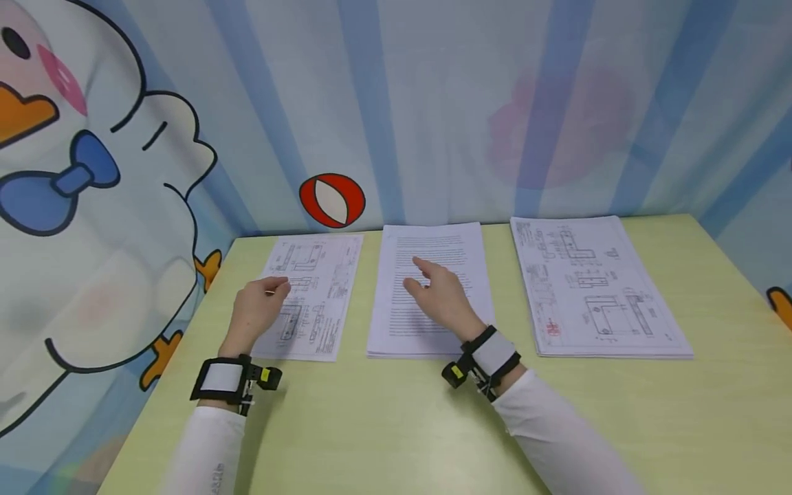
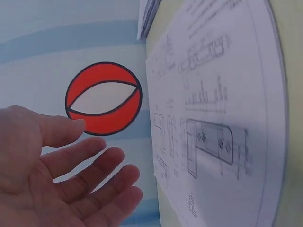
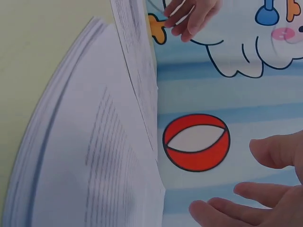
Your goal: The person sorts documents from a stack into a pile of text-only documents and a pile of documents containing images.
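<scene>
Over the left sheets of technical drawings [image 1: 318, 330] hovers my left hand [image 1: 256, 309]; in the left wrist view its fingers [image 2: 102, 177] are loosely bent with nothing between them. My right hand [image 1: 444, 297] is above the middle stack of text pages [image 1: 427, 337], thumb and fingers apart and holding nothing. The right wrist view shows a gap between those fingers [image 3: 236, 213] and the pages, whose stacked edges [image 3: 47, 113] are visible. To the right lies a thicker stack of drawings [image 1: 594, 289] with a small red stamp, touched by neither hand.
All three paper piles lie side by side on a pale yellow-green table [image 1: 371, 426]. Behind it hangs a blue striped cloth [image 1: 433, 103] printed with a red ball [image 1: 332, 200] and a white cartoon duck [image 1: 93, 289].
</scene>
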Demonstrator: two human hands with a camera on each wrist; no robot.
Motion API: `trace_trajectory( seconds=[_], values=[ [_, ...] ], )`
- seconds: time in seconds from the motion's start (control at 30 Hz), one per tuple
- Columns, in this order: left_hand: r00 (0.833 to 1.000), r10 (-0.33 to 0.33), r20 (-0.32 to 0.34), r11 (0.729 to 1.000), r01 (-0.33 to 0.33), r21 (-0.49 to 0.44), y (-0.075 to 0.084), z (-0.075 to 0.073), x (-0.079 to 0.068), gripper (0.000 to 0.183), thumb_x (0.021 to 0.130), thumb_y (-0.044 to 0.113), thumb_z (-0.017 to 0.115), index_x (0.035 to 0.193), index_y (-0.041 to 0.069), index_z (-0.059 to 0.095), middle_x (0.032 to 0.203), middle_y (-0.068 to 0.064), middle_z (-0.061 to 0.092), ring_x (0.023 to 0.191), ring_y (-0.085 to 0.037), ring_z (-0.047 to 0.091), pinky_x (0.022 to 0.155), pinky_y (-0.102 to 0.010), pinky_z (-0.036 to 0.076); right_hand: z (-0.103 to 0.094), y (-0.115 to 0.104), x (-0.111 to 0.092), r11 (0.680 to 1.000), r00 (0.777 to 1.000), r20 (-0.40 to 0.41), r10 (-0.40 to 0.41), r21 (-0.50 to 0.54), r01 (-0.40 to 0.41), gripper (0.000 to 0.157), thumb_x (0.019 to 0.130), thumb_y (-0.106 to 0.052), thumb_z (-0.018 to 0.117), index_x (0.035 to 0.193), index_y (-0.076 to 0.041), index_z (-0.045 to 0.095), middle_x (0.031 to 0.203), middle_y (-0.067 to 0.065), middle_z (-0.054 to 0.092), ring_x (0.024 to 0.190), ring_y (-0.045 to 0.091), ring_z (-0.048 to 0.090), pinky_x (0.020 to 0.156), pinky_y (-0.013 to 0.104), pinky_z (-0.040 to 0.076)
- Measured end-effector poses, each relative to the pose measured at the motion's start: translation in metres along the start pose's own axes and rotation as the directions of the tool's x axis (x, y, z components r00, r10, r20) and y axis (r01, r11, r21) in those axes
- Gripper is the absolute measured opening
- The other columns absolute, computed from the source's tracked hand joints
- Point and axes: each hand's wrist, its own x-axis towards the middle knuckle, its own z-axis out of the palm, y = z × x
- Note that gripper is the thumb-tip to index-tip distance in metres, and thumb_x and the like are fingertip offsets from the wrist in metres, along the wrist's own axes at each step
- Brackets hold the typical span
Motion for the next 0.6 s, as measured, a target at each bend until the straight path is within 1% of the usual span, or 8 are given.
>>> trace_trajectory(
  seconds=[0.07,0.17,0.2,0.27,0.37,0.43,0.5,0.6],
  values=[
    [1.0,-0.022,0.015,1.0,0.022,0.019,-0.007,-0.006,0.001,0.039,0.102,0.024,0.051,0.128,-0.003,0.06,0.112,-0.021,0.064,0.091,-0.031,0.06,0.069,-0.049,0.052,0.013,-0.006,0.005,1.0,0.999,0.034,0.01,0.011,-0.011,0.048,0.098,-0.017,0.057,0.14,0.004,0.047,0.138,0.021,0.05,0.098,0.028,0.061,0.092,0.043,0.047],
    [0.996,-0.057,0.066,0.997,0.054,0.046,-0.012,-0.016,0.002,0.042,0.103,0.022,0.048,0.133,-0.007,0.054,0.124,-0.028,0.056,0.105,-0.038,0.055,0.083,-0.05,0.049,0.033,-0.013,0.011,1.0,0.997,0.081,0.019,0.014,-0.02,0.048,0.097,-0.017,0.057,0.14,0.003,0.047,0.138,0.02,0.05,0.094,0.026,0.059,0.093,0.042,0.045],
    [0.994,-0.074,0.077,0.996,0.069,0.057,-0.015,-0.018,0.003,0.043,0.103,0.022,0.047,0.134,-0.007,0.052,0.127,-0.029,0.054,0.108,-0.039,0.053,0.087,-0.052,0.048,0.039,-0.014,0.013,1.0,0.995,0.098,0.024,0.014,-0.025,0.048,0.098,-0.018,0.057,0.14,0.002,0.047,0.139,0.019,0.049,0.1,0.025,0.058,0.096,0.042,0.044],
    [0.99,-0.103,0.093,0.992,0.095,0.083,-0.02,-0.021,0.005,0.044,0.104,0.022,0.046,0.136,-0.008,0.05,0.132,-0.031,0.049,0.112,-0.04,0.049,0.091,-0.053,0.045,0.05,-0.018,0.015,0.999,0.991,0.133,0.033,0.018,-0.035,0.049,0.098,-0.019,0.057,0.141,0.001,0.047,0.141,0.018,0.047,0.117,0.025,0.05,0.103,0.042,0.039],
    [0.984,-0.14,0.113,0.985,0.127,0.117,-0.027,-0.022,0.009,0.046,0.103,0.021,0.045,0.137,-0.01,0.047,0.132,-0.032,0.048,0.109,-0.041,0.048,0.091,-0.054,0.043,0.064,-0.023,0.018,0.997,0.983,0.178,0.044,0.051,-0.054,0.049,0.098,-0.02,0.056,0.142,-0.001,0.046,0.145,0.017,0.043,0.133,0.028,0.036,0.108,0.043,0.033],
    [0.98,-0.162,0.119,0.98,0.145,0.137,-0.033,-0.022,0.013,0.047,0.103,0.021,0.045,0.137,-0.011,0.046,0.13,-0.033,0.049,0.108,-0.041,0.05,0.09,-0.054,0.044,0.071,-0.027,0.021,0.996,0.977,0.207,0.043,0.066,-0.058,0.049,0.098,-0.02,0.057,0.142,-0.001,0.046,0.146,0.017,0.041,0.137,0.029,0.028,0.11,0.043,0.028],
    [0.976,-0.178,0.125,0.975,0.158,0.155,-0.038,-0.02,0.017,0.048,0.102,0.021,0.045,0.138,-0.012,0.043,0.129,-0.034,0.05,0.108,-0.043,0.05,0.091,-0.054,0.044,0.079,-0.029,0.022,0.995,0.971,0.237,0.043,0.076,-0.063,0.049,0.098,-0.021,0.057,0.142,-0.002,0.047,0.146,0.017,0.04,0.138,0.029,0.026,0.111,0.044,0.027],
    [0.969,-0.202,0.14,0.97,0.178,0.165,-0.047,-0.017,0.022,0.052,0.102,0.02,0.044,0.14,-0.014,0.037,0.133,-0.035,0.046,0.114,-0.046,0.048,0.095,-0.056,0.042,0.091,-0.03,0.023,0.994,0.951,0.303,0.061,0.069,-0.086,0.049,0.098,-0.022,0.056,0.143,-0.004,0.047,0.148,0.017,0.038,0.14,0.03,0.019,0.112,0.045,0.025]
  ],
)
